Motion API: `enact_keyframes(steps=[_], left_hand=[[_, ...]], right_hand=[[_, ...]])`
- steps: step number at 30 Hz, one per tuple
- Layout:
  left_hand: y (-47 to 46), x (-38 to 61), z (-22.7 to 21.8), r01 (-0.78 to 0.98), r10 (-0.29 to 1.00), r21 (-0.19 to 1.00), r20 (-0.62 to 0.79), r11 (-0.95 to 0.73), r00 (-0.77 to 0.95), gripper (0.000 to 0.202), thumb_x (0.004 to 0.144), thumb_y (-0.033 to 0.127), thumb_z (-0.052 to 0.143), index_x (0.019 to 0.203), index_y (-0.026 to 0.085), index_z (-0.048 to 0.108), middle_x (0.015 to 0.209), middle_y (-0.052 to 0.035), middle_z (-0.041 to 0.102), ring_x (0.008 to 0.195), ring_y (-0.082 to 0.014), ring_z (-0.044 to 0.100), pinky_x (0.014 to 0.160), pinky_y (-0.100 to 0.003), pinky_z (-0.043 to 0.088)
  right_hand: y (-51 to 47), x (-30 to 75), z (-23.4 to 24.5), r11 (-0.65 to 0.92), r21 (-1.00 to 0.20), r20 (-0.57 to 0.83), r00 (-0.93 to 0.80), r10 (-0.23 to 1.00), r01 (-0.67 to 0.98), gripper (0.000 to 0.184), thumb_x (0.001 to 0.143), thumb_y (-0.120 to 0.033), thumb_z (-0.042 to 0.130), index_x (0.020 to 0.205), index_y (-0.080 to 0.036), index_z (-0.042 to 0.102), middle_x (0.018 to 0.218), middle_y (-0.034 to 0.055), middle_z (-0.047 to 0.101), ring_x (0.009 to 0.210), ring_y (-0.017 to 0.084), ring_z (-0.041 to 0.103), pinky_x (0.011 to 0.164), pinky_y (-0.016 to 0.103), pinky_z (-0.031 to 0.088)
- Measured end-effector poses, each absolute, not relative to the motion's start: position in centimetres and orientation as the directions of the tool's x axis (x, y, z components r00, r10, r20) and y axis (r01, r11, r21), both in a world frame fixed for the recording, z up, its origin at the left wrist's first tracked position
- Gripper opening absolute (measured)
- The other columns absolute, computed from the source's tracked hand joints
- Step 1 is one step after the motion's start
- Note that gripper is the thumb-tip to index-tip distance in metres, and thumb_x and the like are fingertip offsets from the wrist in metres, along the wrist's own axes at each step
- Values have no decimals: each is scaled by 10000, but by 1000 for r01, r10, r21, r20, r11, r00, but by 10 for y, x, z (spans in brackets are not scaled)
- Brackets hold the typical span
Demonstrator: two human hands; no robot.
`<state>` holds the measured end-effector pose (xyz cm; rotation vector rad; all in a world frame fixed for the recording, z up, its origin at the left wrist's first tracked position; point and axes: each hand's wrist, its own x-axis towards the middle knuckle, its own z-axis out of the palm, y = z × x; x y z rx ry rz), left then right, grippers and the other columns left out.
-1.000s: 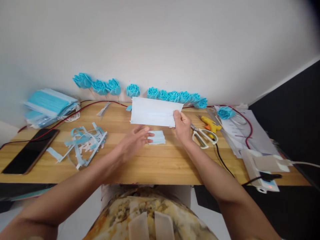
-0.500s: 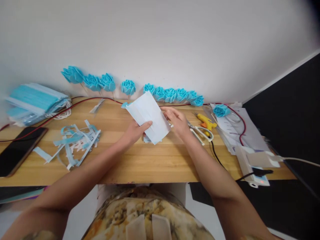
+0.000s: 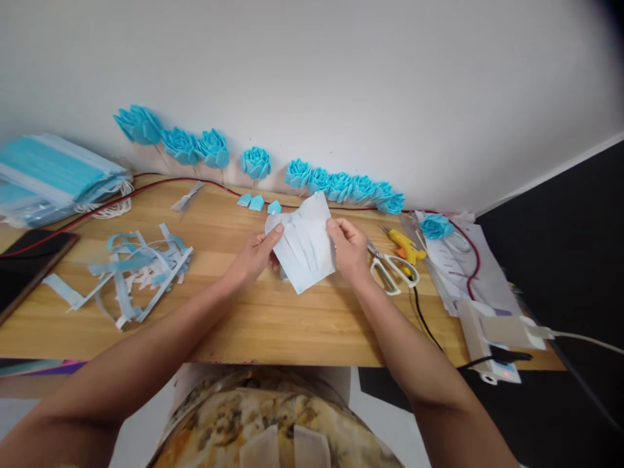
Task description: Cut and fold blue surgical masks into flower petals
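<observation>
The left hand [image 3: 258, 253] is clamped on the left edge of a creased pale-blue mask sheet [image 3: 307, 250], thumb on top; the right hand [image 3: 350, 246] pinches its upper right side. The sheet is tilted between them, above the surface [image 3: 302, 325]. Risk: uneven pull from the two grips could skew or tear the thin fabric, and its creases could set crookedly. A bluish piece, partly hidden under the sheet, could be dragged by a low corner. Just beyond lie three small blue cut-outs [image 3: 256, 203], light enough to be brushed aside. White-handled scissors [image 3: 392, 272] lie just beside the right forearm, an obstruction to any outward swing, with a yellow glue gun [image 3: 406, 244] behind; its black cord [image 3: 426, 322] could be snagged by that arm. To the left, tangled offcut strips [image 3: 131, 273] could catch a sleeve or finger. Blue fabric roses [image 3: 340, 186] line the wall [image 3: 312, 78], limiting reach at the back.
</observation>
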<state>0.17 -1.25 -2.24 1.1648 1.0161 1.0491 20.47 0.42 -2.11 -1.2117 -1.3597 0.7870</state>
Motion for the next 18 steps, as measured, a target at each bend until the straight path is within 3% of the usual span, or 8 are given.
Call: enact_keyframes(steps=[4,8,13,18], left_hand=[[-8,3,-30,-180,969,971,-115,156,219,536,845,627,610,553,180,567,525,-39,567,486,-146,495,510,-291,376],[-10,3,-30,-111,946,973,-164,202,281,475,813,592,663,594,173,621,564,-58,618,536,-175,556,557,-310,423],[-14,2,-20,80,922,989,-148,127,359,491,808,601,651,583,167,598,536,-24,564,512,-144,495,506,-277,366],[-13,1,-17,-56,985,998,15,-6,174,427,813,572,662,666,177,589,614,8,563,601,-138,524,565,-262,412]], right_hand=[[3,204,-19,189,-976,194,37,980,105,315,849,-483,654,717,-197,630,649,-39,503,602,103,415,572,230,348],[1,201,-14,146,-987,141,-82,987,65,340,796,-528,702,897,-204,717,827,6,665,708,143,546,627,249,440],[0,203,-15,145,-976,146,-11,989,159,411,815,-563,671,668,-190,581,627,-39,470,597,101,396,544,230,319],[-2,200,-15,163,-968,158,-40,987,192,411,833,-530,644,635,-189,526,635,-38,406,606,98,357,546,239,278]])
